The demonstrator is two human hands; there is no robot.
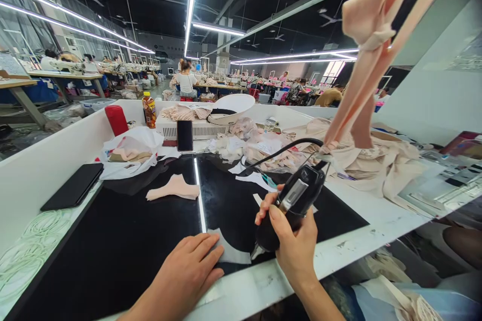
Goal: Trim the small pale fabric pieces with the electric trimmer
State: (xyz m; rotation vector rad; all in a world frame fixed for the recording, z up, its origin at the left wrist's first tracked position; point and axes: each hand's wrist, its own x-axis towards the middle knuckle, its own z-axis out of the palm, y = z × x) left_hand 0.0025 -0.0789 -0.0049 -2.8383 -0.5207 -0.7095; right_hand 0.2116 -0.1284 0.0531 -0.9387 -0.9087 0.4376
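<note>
My left hand lies flat near the table's front edge, fingers stretched out. Its fingertips press on a curved, pale grey-white piece, partly hidden under them. My right hand is wrapped round a black corded handheld power tool, tilted so that its narrow metal tip points down at the right end of that piece. Whether the tip touches it I cannot tell. Knotted pink fabric strips run up from the tool's top end. A stack of shaped pink fabric pieces rests farther back on the black surface.
White paper shapes lie behind the tool, below its black cable. Along the back are a plastic bag, a phone, a bottle and a white box. Beige fabric is heaped at right; a black tablet-like case sits left.
</note>
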